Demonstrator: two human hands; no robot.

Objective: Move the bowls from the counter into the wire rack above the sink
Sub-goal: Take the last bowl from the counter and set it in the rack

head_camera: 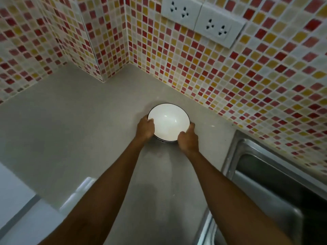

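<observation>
A white bowl with a dark rim stands on the grey counter, close to the tiled back wall. My left hand clasps its left side, thumb over the rim. On the bowl's right side my right hand wraps around the rim and wall. The bowl's underside is hidden, so whether more bowls are stacked beneath it cannot be made out. The wire rack is out of frame.
A stainless steel sink lies to the right of the counter. Red, yellow and white mosaic tiles cover the walls, with a tiled pillar corner jutting out at the back left. Two white wall sockets sit high up.
</observation>
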